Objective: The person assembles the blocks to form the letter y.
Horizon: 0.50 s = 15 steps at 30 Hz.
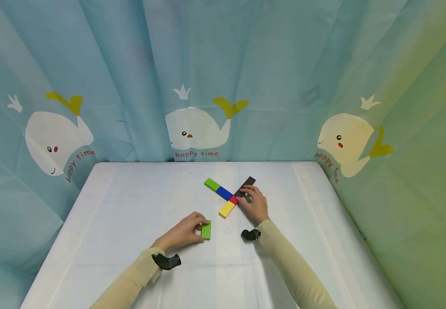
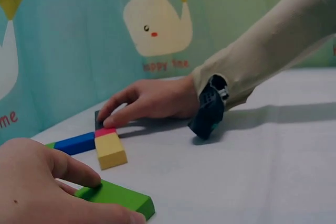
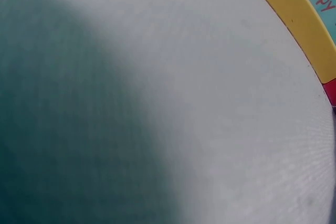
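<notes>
My left hand (image 1: pixel 182 233) pinches a green block (image 1: pixel 206 230) by its ends, thumb at the near end and a finger at the far end. In the left wrist view the same flat green block (image 2: pixel 118 196) lies low over the white table. Further off, my right hand (image 1: pixel 256 206) grips a black block (image 1: pixel 250 180), partly hidden under its fingers, with the thumb right by a small red block (image 1: pixel 233 199). A yellow block (image 1: pixel 227 209), a blue block (image 1: pixel 224 193) and another green block (image 1: pixel 211 184) branch out from the red one.
A white cloth covers the table (image 1: pixel 130 193). Blue-green curtains (image 1: pixel 284 64) with whale prints hang behind and beside it. Each wrist carries a black device (image 1: pixel 251 234). A dark blur fills the left of the right wrist view.
</notes>
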{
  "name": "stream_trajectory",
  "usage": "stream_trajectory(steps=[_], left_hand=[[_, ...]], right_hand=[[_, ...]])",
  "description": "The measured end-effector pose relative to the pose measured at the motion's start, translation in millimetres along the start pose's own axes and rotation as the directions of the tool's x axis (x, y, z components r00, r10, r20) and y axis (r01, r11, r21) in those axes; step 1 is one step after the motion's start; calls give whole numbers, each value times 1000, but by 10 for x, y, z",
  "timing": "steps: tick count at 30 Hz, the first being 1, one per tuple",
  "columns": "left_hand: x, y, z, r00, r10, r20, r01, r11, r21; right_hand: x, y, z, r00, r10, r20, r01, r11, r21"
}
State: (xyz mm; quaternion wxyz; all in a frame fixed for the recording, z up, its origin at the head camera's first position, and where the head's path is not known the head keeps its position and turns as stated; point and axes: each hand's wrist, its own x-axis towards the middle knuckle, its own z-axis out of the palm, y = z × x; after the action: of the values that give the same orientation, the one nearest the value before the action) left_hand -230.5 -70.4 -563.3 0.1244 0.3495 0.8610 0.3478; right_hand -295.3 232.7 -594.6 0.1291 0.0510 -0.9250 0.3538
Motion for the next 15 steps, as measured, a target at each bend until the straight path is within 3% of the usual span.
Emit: stream_trajectory(steps=[5,10,13,15], left_hand=[[49,15,1,1000,-12,1,12,1000,-15],[137,21,-76,1000,18,0,-18,991,-134],[209,28,-142,999,34,28,-28,981,-193],[257,21,-171,998,33,61,-22,984,-175]], right_hand=[[-12,-41,-24,1000,-1,-4,1,1000,14],[-17,-54,-38,1000,7,-3,-6,1000,14],[-18,-49,-36,1000,0,-8,0,1000,6],[-16,-42,-33,1000,-9,-14,9,1000,0]])
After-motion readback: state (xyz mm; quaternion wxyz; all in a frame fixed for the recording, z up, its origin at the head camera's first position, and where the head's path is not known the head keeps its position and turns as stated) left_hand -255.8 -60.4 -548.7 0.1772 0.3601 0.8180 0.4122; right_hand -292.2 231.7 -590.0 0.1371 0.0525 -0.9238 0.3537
